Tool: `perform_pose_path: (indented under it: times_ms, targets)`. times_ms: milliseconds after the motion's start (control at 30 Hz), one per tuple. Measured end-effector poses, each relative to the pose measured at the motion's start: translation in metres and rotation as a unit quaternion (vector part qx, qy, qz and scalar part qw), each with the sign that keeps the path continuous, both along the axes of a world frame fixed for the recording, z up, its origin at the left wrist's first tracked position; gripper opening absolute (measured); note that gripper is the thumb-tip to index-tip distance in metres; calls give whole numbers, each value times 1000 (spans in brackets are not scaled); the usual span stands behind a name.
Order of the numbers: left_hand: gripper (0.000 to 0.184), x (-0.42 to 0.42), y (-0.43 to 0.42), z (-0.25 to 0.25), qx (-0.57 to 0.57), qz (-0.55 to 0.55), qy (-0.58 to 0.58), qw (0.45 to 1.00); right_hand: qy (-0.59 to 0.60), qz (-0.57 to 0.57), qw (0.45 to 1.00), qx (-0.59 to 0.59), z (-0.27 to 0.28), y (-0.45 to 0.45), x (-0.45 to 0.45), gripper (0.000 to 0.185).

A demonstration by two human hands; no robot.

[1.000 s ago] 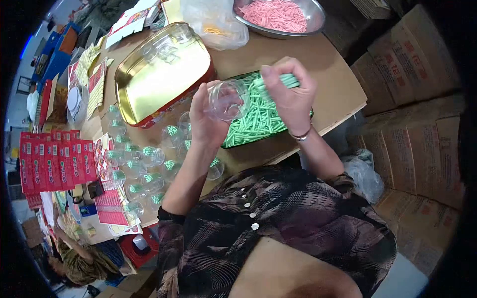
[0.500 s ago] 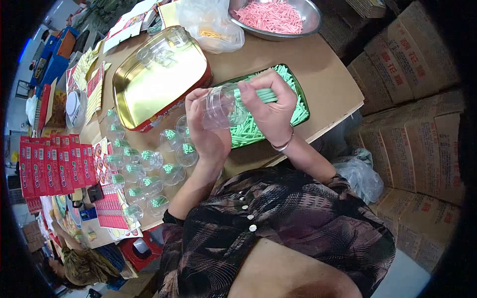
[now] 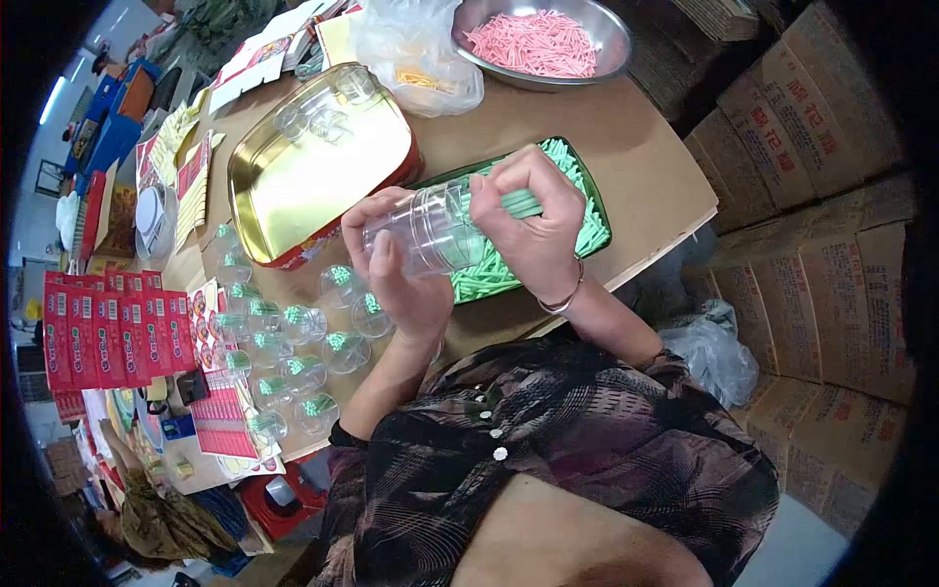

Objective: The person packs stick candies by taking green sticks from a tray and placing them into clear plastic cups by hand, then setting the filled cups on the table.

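My left hand [image 3: 406, 274] is wrapped round a clear plastic cup [image 3: 430, 230] that lies tilted on its side, its mouth toward my right hand. A bundle of green sticks [image 3: 521, 203] is gripped in my right hand [image 3: 536, 220], right at the cup's mouth. Whether the stick ends are inside the cup is hard to see behind the fingers. Beneath both hands sits a green tray [image 3: 608, 235] heaped with loose green sticks [image 3: 489, 277]. Several clear cups holding green sticks [image 3: 344, 352] stand to the left of my left forearm.
A gold-lined tin [image 3: 323, 176] with clear cups in it stands behind my left hand. Farther back are a plastic bag [image 3: 421, 59] and a metal bowl of pink sticks [image 3: 533, 44]. Red packets [image 3: 112, 328] lie left; cardboard boxes [image 3: 802, 264] are stacked right. Another person [image 3: 176, 519] is at lower left.
My left hand and the cup have shifted slightly left and down. The right hand has moved a little downward, still gripping the green sticks.
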State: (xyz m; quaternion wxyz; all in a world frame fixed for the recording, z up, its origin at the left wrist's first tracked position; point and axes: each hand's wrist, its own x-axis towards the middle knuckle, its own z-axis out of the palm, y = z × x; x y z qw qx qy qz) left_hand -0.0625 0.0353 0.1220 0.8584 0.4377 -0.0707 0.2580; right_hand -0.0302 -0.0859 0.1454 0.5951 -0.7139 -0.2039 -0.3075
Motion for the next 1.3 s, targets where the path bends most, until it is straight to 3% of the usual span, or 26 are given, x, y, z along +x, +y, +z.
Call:
perform_pose_path:
  times_ms: [233,400,533,767,900,1033,1067,1200,1267,1300]
  targets:
    - [34,0,-1,-4,78,10,-69,995,44,7,999,6,7,1,1,19]
    - [34,1,0,-4,62,-19,2,998,148,39,988,36,12,-1,7,20]
    - [32,1,2,0,26,-31,62,997,61,2,998,-24,8,2,10,21]
    - [31,0,3,-10,-39,-74,27,996,55,29,993,-99,4,0,4,21]
    - [30,4,4,-14,-54,-79,14,995,93,86,978,-168,10,-3,-4,35]
    - [31,11,11,-17,-220,-239,104,940,95,207,972,51,14,3,-13,66]
    - [31,12,13,-17,-219,-235,104,941,95,211,971,52,15,2,-12,66]
    - [33,11,13,-19,-262,-261,123,921,125,201,968,-79,14,-20,-9,81]
    - [32,13,14,-27,-279,-264,122,915,30,177,963,-201,-5,-11,-11,80]
    - [32,14,14,-33,-294,-268,123,909,29,178,962,-202,-8,-8,-13,80]
